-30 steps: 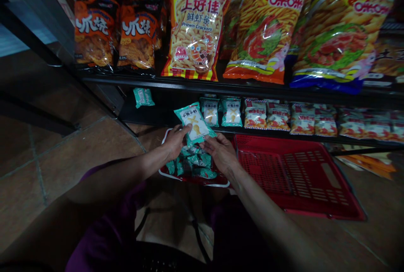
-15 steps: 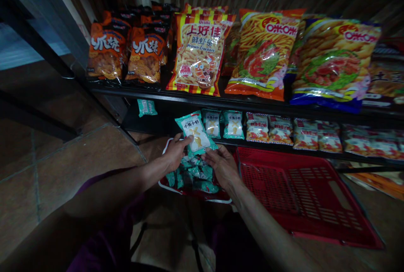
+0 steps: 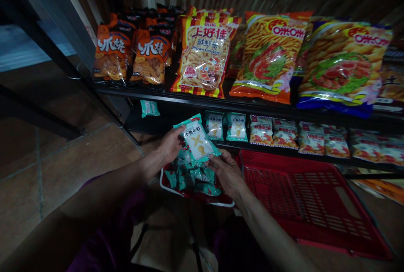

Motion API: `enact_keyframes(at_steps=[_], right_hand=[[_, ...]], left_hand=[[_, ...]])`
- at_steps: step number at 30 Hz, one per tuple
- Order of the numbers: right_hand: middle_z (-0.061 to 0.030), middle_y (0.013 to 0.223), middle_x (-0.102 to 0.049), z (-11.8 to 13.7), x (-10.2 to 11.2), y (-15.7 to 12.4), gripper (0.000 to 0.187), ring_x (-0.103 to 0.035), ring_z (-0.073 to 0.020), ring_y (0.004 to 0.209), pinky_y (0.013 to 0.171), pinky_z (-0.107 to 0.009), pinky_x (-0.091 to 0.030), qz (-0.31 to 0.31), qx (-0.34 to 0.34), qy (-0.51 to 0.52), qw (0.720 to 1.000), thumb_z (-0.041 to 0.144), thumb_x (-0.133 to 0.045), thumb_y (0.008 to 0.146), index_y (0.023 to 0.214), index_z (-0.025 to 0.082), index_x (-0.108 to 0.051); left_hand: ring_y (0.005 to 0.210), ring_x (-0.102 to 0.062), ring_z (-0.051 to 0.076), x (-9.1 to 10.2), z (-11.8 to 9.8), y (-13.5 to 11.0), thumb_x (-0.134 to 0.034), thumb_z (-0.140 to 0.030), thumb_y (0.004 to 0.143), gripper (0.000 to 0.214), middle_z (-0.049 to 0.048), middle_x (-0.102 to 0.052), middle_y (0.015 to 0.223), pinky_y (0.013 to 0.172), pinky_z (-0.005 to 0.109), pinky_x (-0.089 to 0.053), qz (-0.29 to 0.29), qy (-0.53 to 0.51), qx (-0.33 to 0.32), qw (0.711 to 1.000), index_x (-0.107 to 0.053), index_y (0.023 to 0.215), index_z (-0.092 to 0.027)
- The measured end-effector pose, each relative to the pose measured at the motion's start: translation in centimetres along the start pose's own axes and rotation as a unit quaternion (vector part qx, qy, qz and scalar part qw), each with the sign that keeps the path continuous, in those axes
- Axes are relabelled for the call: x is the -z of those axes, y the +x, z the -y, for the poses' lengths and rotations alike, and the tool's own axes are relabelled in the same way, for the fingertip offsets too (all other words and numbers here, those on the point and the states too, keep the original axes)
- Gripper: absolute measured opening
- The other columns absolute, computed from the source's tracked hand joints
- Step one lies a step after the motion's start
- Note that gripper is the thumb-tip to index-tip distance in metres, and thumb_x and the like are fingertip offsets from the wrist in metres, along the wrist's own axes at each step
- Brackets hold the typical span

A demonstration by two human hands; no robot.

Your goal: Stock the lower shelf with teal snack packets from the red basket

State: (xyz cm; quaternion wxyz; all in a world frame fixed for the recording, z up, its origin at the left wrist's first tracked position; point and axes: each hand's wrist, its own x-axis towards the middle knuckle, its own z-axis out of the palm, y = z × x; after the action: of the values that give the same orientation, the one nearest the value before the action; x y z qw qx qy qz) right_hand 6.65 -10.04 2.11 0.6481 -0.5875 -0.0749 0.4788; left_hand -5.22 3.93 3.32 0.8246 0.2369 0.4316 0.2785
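Both my hands hold one small teal snack packet in front of the lower shelf. My left hand grips its left edge, fingers curled behind it. My right hand pinches its lower right corner. Right below them a small red basket with white handles holds several more teal packets. Two matching teal packets stand on the lower shelf just behind, and another teal packet lies further left on that shelf.
A large red shopping basket sits on the tiled floor to the right. The lower shelf carries a row of red-and-white small packets. The upper shelf holds big bags: orange ones, prawn crackers, and chip bags.
The teal packet has been lifted slightly and turned more upright, with my left hand shifting up along its edge. The view has tilted a little; the shelves appear lower.
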Motion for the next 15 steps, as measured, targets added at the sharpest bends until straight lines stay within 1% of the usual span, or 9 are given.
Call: enact_keyframes(at_steps=[3,7,11,15], right_hand=[[0.0037,0.073,-0.066,-0.32,0.01,0.03,0.036,-0.059,-0.0096,0.061,0.065,-0.025,-0.053,0.006,-0.013,-0.002,1.0,0.032,-0.085,0.05,0.077,0.022,-0.063],[0.0037,0.07,-0.065,-0.74,-0.05,0.22,0.034,-0.06,-0.0103,0.06,0.065,-0.026,-0.053,0.007,-0.014,-0.004,1.0,0.031,-0.085,0.049,0.073,0.021,-0.063],[0.0038,0.068,-0.065,-0.95,-0.24,0.31,0.035,-0.06,-0.0102,0.059,0.067,-0.027,-0.054,0.004,-0.021,-0.009,1.0,0.03,-0.085,0.048,0.072,0.02,-0.062],[0.0045,0.066,-0.064,-0.92,-0.49,0.29,0.036,-0.06,-0.0104,0.06,0.066,-0.027,-0.054,0.0,-0.029,-0.004,1.0,0.029,-0.086,0.046,0.071,0.021,-0.061]], left_hand=[[0.076,-0.062,0.016,0.23,-0.07,0.28,-0.065,-0.03,0.075,0.019,0.0076,-0.068,0.087,0.067,0.026,-0.047,0.0,-0.014,-0.005,1.0,-0.061,0.088,-0.017],[0.073,-0.062,0.015,0.43,-0.07,0.55,-0.065,-0.027,0.075,0.015,0.0061,-0.067,0.083,0.071,0.029,-0.049,-0.033,-0.031,-0.009,0.999,-0.06,0.085,-0.017],[0.069,-0.061,0.014,0.4,-0.37,0.66,-0.065,-0.026,0.074,0.013,0.0038,-0.065,0.076,0.069,0.028,-0.049,-0.051,-0.038,-0.013,0.998,-0.059,0.08,-0.017],[0.069,-0.062,0.014,0.4,-0.58,0.81,-0.064,-0.025,0.075,0.012,0.0045,-0.066,0.076,0.069,0.028,-0.049,-0.062,-0.04,-0.019,0.997,-0.059,0.081,-0.016]])
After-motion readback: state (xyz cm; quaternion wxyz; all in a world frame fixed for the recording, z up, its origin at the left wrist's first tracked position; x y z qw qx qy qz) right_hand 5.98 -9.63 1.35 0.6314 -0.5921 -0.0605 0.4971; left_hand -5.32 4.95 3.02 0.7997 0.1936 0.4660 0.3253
